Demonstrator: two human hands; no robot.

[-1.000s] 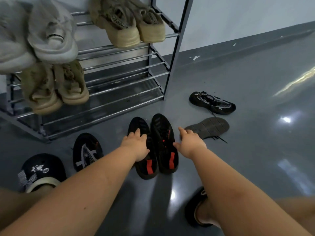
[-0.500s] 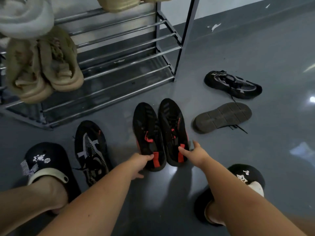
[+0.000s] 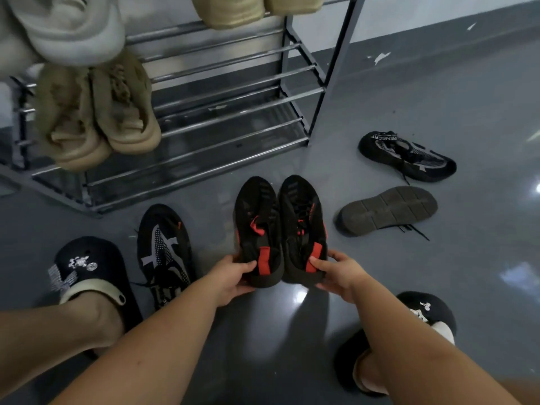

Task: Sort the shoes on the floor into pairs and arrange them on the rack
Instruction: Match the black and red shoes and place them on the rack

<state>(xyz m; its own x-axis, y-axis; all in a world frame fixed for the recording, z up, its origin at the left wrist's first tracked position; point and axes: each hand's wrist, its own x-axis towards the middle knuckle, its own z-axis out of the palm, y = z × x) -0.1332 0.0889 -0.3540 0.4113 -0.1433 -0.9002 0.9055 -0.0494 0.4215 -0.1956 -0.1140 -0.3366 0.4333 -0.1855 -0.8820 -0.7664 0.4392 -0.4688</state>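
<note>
the left hand (image 3: pixel 230 277) pinches the heel of the left black-and-red shoe (image 3: pixel 257 229), thumb on top beside the red heel tab and fingers curled under the sole. the right hand (image 3: pixel 336 273) pinches the heel of the right black-and-red shoe (image 3: pixel 302 226) the same way, thumb laid on its red tab. the two shoes lie side by side, touching along their inner edges, toes pointing toward the rack (image 3: pixel 233 118), just in front of its lowest shelf on the grey floor (image 3: pixel 438 92).

left of this pair lies a black shoe with white mesh pattern (image 3: pixel 163 249), toe also toward the rack. right of the pair an overturned shoe (image 3: pixel 388 210) shows its grey sole, laces trailing. beyond it, farther right of the rack's corner post, a black shoe with white lettering (image 3: pixel 409 156) lies across.

on the rack's left side sit tan shoes (image 3: pixel 96 112), pale grey shoes (image 3: pixel 67 27) above them, and beige soles (image 3: pixel 233 8) at the top edge.
</note>
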